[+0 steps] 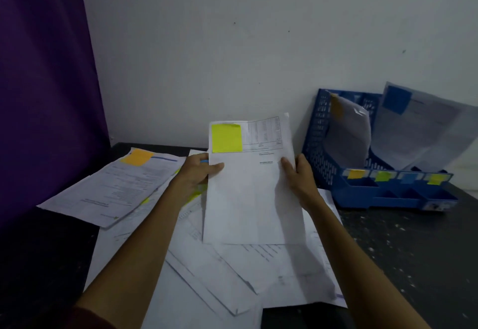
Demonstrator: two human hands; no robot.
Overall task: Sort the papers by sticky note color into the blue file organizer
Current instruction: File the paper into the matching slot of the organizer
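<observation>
I see left hand (pixel 199 174), right hand (pixel 298 177), fingers pinching yellow-noted sheet (pixel 253 199) over paper pile (pixel 232 271) on desk (pixel 403 240); blue organizer (pixel 316 142) right, orange-noted stack (pixel 116 189) left.

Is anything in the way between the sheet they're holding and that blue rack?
Nothing visible. The left hand and right hand hold the paper up, left of the blue file organizer; only the wall shows between them.
</observation>
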